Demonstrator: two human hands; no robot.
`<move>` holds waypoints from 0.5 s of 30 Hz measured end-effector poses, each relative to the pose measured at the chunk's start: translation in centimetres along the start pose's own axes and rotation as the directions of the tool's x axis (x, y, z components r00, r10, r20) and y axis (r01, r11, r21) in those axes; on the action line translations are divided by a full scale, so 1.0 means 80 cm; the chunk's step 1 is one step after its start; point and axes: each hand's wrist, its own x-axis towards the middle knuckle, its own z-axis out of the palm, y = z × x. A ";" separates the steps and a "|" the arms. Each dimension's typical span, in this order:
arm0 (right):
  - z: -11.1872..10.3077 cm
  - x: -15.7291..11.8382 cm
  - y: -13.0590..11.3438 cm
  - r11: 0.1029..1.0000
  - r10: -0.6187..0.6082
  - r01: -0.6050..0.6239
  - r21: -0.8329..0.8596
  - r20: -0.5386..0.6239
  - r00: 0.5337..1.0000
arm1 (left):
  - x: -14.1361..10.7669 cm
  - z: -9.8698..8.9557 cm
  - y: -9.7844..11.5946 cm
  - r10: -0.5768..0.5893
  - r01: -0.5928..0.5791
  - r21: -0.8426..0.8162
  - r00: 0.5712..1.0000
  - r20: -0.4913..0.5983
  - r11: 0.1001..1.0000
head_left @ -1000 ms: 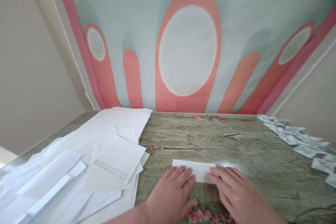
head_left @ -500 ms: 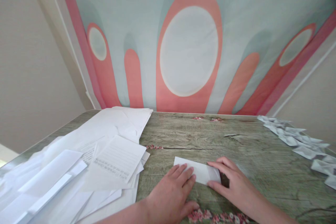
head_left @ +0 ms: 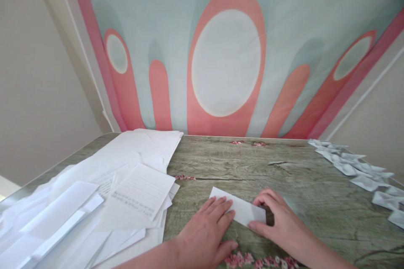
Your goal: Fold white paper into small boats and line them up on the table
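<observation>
A folded strip of white paper (head_left: pixel 244 211) lies aslant on the wooden-patterned table in front of me. My left hand (head_left: pixel 205 229) rests flat over its left end, fingers stretched out and pressing it down. At the other end, the thumb and bent fingers of my right hand (head_left: pixel 280 218) hold the strip by its two long edges. The right end of the strip shows between thumb and fingers; part of the left end is hidden under my left fingers.
Loose paper sheets and folded strips (head_left: pixel 139 195) are heaped on the left of the table (head_left: pixel 221 162), some with printed text. A row of folded white paper pieces (head_left: pixel 368 183) runs along the right edge. A patterned backdrop (head_left: pixel 176 17) stands behind the table.
The strip has turned slightly, its right end dropping nearer to me. My right thumb and fingers have shifted a little along its edges. My left hand stays in place.
</observation>
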 end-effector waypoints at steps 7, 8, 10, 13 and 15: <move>-0.002 -0.006 -0.006 0.991 0.116 -0.114 -0.070 0.013 0.993 | 0.001 -0.001 0.001 0.010 -0.010 -0.003 1.000 -0.009 1.000; -0.004 -0.007 -0.008 0.988 0.133 -0.131 -0.081 0.027 0.991 | 0.001 -0.002 0.002 0.009 -0.009 -0.003 1.000 -0.004 1.000; -0.007 -0.007 -0.011 0.983 0.158 -0.151 -0.102 0.059 0.986 | 0.001 -0.002 0.002 0.002 -0.002 -0.006 1.000 0.006 1.000; -0.012 -0.007 -0.015 0.980 0.162 -0.150 -0.130 0.093 0.982 | 0.001 -0.003 0.002 -0.004 0.004 -0.016 1.000 0.023 1.000; -0.013 -0.008 -0.017 0.981 0.148 -0.133 -0.142 0.101 0.984 | 0.000 -0.003 0.002 -0.002 0.003 -0.022 1.000 0.020 1.000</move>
